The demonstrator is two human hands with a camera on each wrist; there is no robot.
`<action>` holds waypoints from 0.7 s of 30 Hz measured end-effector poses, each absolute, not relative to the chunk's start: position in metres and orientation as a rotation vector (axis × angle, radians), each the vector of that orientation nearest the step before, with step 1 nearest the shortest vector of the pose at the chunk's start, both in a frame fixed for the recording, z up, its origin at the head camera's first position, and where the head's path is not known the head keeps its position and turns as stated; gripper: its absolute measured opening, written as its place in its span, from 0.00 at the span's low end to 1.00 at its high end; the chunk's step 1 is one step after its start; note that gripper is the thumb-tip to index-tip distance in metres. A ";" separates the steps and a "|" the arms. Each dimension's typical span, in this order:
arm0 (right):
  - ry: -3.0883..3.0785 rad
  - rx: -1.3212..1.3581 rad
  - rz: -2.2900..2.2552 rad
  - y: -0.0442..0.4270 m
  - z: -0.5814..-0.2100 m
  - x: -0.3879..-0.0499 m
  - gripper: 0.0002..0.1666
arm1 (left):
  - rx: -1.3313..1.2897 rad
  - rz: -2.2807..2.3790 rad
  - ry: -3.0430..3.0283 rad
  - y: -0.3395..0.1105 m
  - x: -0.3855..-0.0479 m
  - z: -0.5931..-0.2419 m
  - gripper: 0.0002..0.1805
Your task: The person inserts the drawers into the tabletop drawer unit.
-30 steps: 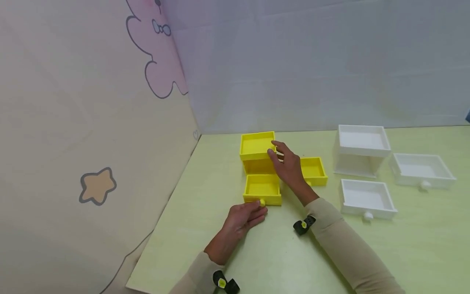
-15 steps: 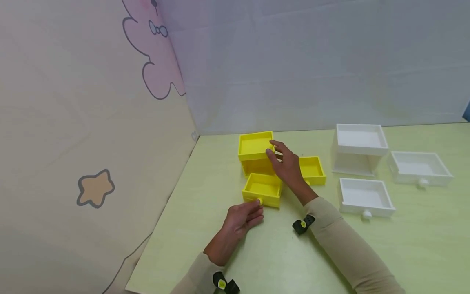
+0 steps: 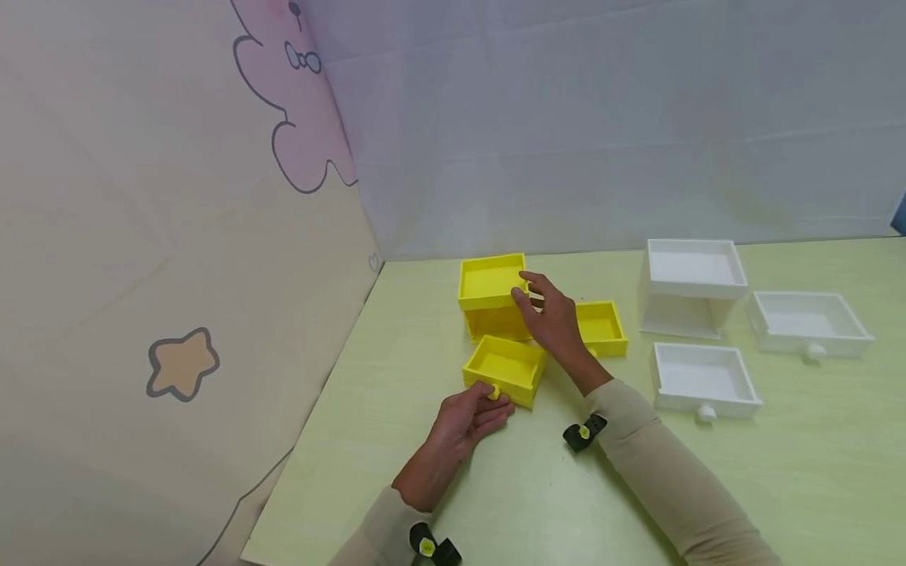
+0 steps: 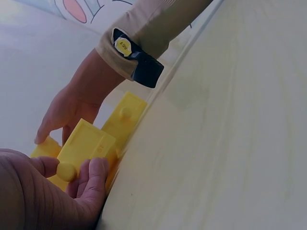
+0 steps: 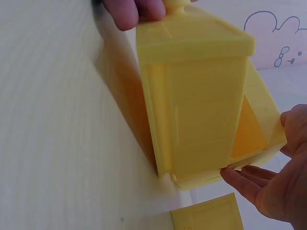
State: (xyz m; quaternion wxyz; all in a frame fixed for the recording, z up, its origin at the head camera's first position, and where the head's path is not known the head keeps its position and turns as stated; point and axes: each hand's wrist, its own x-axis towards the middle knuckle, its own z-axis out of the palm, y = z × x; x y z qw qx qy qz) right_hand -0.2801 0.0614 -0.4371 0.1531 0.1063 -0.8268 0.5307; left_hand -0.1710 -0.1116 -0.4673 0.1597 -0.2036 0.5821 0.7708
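The left hand (image 3: 463, 424) pinches the knob (image 3: 494, 392) of a yellow drawer (image 3: 506, 362) (turned askew), just in front of the yellow cabinet (image 3: 491, 277); the right hand (image 3: 555, 316) grips the cabinet's upper right edge.

From my remote seat, I see a yellow cabinet (image 3: 491, 277) on a pale green table (image 3: 566, 503). Just in front of the cabinet, a yellow drawer (image 3: 506, 363) is turned askew, and the left hand (image 3: 460, 424) pinches its knob (image 3: 495, 392). The right hand (image 3: 555, 318) grips the cabinet's upper right edge. Right of the yellow cabinet I see a second yellow drawer (image 3: 602, 326); well farther right of it, a white cabinet (image 3: 694, 267) and two white drawers (image 3: 708, 379). An orange star (image 3: 182, 364) marks the wall to its left.
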 end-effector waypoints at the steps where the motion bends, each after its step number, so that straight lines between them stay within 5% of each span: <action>1: -2.372 0.307 1.524 0.061 -0.437 -0.280 0.27 | -0.582 2.199 1.671 -0.112 -0.171 -0.467 0.15; 21: -2.379 0.307 1.534 0.063 -0.435 -0.282 0.28 | -0.617 2.175 1.699 -0.109 -0.176 -0.465 0.16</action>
